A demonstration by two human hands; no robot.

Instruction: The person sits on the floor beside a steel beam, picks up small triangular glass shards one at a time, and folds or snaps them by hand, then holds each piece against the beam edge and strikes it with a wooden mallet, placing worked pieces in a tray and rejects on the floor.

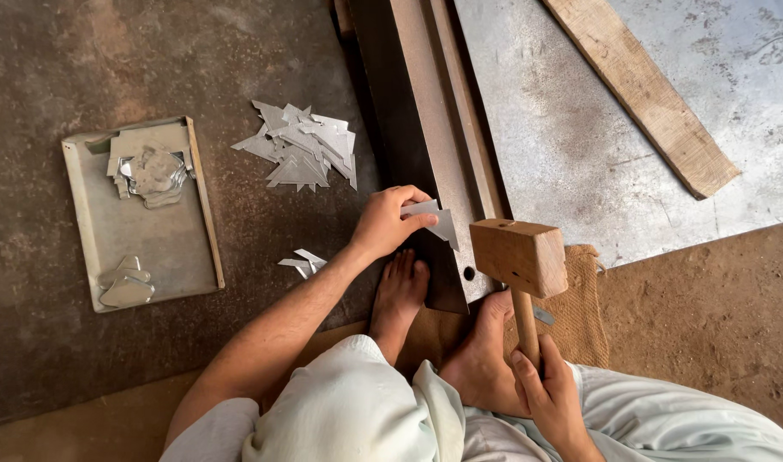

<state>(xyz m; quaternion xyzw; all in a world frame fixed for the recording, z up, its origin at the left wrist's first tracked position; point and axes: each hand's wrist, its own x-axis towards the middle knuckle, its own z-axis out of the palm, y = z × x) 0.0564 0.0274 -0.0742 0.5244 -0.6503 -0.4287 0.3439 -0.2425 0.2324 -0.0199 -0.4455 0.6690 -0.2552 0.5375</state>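
Against the steel angle bar (pixel 425 145) at twelve o'clock, the left hand (pixel 383 224) pinches a sheet-metal piece (pixel 438 219) flat for striking, while the right hand (pixel 552 395), fingers closed around the handle, raises a wooden mallet (pixel 520 255).

1 wooden mallet (pixel 520 255), 1 plank (pixel 639 90), 1 tray (pixel 109 231), 2 hands (pixel 383 224).

Metal workshop, work done on the floor: steel beam (pixel 425 128), sheet metal (pixel 579 128), cut tin scraps (pixel 301 145), wooden mallet (pixel 520 257), dirt ground
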